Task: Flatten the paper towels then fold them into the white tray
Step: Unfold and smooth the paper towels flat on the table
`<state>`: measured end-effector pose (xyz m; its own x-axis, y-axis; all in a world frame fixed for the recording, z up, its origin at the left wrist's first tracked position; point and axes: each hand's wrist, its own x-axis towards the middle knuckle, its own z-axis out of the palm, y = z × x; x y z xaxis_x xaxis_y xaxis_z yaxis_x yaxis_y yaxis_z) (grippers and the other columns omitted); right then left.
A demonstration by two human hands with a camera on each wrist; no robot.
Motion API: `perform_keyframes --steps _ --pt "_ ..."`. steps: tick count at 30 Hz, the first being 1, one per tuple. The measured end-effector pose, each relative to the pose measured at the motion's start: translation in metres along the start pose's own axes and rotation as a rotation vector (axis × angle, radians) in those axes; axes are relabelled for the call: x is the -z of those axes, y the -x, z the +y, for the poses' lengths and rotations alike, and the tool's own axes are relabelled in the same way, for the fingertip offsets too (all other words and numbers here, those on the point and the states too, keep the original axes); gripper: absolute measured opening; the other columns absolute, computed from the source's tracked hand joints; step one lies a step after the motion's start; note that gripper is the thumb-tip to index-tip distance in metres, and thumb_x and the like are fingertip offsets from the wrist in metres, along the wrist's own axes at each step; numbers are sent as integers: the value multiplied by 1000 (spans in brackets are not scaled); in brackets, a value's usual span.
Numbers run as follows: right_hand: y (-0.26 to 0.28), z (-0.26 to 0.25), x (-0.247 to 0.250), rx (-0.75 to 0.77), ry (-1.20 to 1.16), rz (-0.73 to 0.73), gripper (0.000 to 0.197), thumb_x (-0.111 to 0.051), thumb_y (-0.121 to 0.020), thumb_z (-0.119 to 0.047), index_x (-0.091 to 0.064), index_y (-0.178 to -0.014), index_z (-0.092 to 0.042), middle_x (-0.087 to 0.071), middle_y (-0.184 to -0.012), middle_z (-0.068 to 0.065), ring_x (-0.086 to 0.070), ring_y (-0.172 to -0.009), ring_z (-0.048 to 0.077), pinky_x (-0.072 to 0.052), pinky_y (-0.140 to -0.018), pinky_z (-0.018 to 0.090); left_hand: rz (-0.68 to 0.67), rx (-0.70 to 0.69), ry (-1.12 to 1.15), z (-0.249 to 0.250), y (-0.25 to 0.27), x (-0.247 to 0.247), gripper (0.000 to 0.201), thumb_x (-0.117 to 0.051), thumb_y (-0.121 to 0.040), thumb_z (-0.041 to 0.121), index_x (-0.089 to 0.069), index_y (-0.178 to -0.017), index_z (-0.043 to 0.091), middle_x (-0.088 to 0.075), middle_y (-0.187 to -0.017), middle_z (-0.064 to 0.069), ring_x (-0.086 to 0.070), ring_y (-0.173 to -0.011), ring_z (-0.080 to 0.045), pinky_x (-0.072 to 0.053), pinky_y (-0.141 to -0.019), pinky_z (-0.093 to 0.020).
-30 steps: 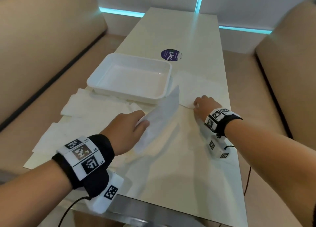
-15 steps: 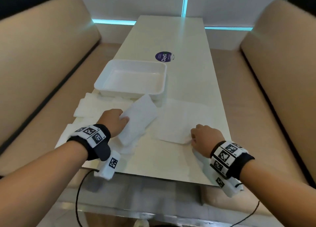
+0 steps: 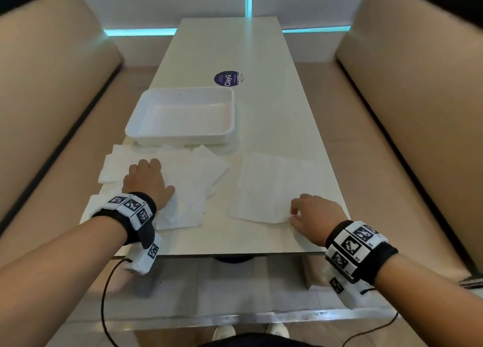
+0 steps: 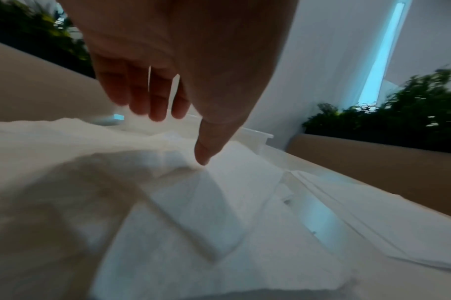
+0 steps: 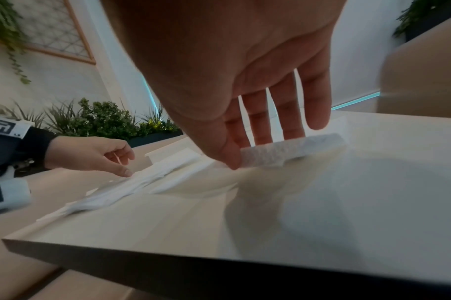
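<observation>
Two hands at work over one pale table (image 3: 261,242), items as follows.

Head view: white tray (image 3: 224,135) stands on the left half of the table, past the papers, nothing in it. Paper towel pile (image 3: 193,179), several loose overlapping sheets, lies just in front of the tray. Left hand (image 3: 146,182) rests palm-down on that pile, fingers extended toward the tray, thumb out to the side on the paper. Single paper towel (image 3: 269,187) lies spread flat to the right of the pile, apart from it. Right hand (image 3: 313,213) sits at that sheet's near right corner, fingers bent down to the paper. Purple round sticker (image 3: 228,78) on the table beyond the tray. Beige bench seats (image 3: 418,111) to either side.

Left wrist view: left hand (image 4: 188,60) spread loosely, thumb tip touching the rumpled pile (image 4: 193,213); the other fingers hang just above it. Tray edge (image 4: 258,136) shows beyond.

Right wrist view: right hand (image 5: 245,91) pinches the lifted corner of the single sheet (image 5: 291,150) between thumb and fingers; remaining fingers nearly straight. Left hand (image 5: 90,154) visible across the table, fingertips on the pile (image 5: 142,180).
</observation>
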<state>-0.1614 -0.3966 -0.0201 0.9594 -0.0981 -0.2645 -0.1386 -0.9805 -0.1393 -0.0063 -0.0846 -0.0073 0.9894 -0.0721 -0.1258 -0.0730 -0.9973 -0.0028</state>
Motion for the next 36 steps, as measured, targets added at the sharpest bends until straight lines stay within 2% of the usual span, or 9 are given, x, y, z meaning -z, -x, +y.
perform_keyframes --steps 4,11,15,19,22,24,28,32,36 --pt "7 -3 4 -15 -37 3 23 -42 -93 -34 -62 -103 -28 -58 -105 -8 -58 -93 15 -39 -71 27 98 -302 93 35 14 10 50 -61 -87 39 -47 -130 17 -46 -133 -7 -38 -122 -28 -35 -100 -38" --pt "12 -6 10 -3 -122 -19 25 -45 -95 -40 -66 -104 -32 -59 -108 -9 -58 -97 15 -43 -75 28 -296 -840 247 109 65 -11 56 -60 -90 42 -43 -141 31 -35 -151 9 -31 -138 -13 -23 -111 -27" --pt "14 -10 9 -2 -127 -35 26 -45 -94 -42 -67 -105 -33 -60 -108 -8 -58 -99 16 -46 -81 31 -240 -867 177 127 75 -33 63 -61 -89 39 -35 -146 33 -27 -156 6 -25 -141 -16 -23 -115 -33" --pt "16 -13 8 -11 -165 -34 26 -47 -93 -42 -69 -102 -34 -62 -106 -8 -60 -96 16 -49 -81 32 -58 -942 127 129 76 -43 47 -59 -90 38 -52 -136 31 -38 -151 1 -32 -138 -24 -29 -107 -39" --pt "15 -14 10 -16 -225 -32 24 -48 -92 -40 -69 -98 -32 -65 -102 -9 -62 -91 15 -50 -79 31 69 -996 198 128 76 -40 23 -65 -82 35 -75 -101 28 -68 -111 1 -61 -100 -28 -48 -76 -40" --pt "16 -16 10 7 -274 -47 24 -49 -91 -44 -67 -100 -31 -66 -102 -11 -62 -91 12 -49 -80 30 94 -978 247 126 73 -42 19 -63 -82 33 -77 -93 27 -69 -93 4 -60 -84 -25 -52 -66 -38" --pt "22 -14 11 107 -266 -117 45 -65 -78 -52 -55 -119 -37 -59 -111 -20 -56 -101 4 -46 -87 27 -81 -815 350 118 69 -38 27 -52 -97 30 -67 -119 24 -63 -115 3 -54 -106 -19 -43 -91 -32" --pt "23 -9 11 123 -222 -69 31 -56 -84 -27 -60 -114 -33 -66 -110 -13 -60 -101 13 -48 -84 28 -183 -732 378 104 65 -36 31 -47 -100 30 -63 -125 22 -60 -127 2 -53 -118 -15 -36 -99 -23" --pt "23 -11 13 133 -261 -35 25 -50 -93 -27 -66 -113 -28 -70 -108 -8 -63 -101 17 -49 -86 32 -242 -694 293 95 60 -35 32 -45 -100 32 -62 -126 26 -56 -135 5 -48 -126 -13 -33 -105 -26"
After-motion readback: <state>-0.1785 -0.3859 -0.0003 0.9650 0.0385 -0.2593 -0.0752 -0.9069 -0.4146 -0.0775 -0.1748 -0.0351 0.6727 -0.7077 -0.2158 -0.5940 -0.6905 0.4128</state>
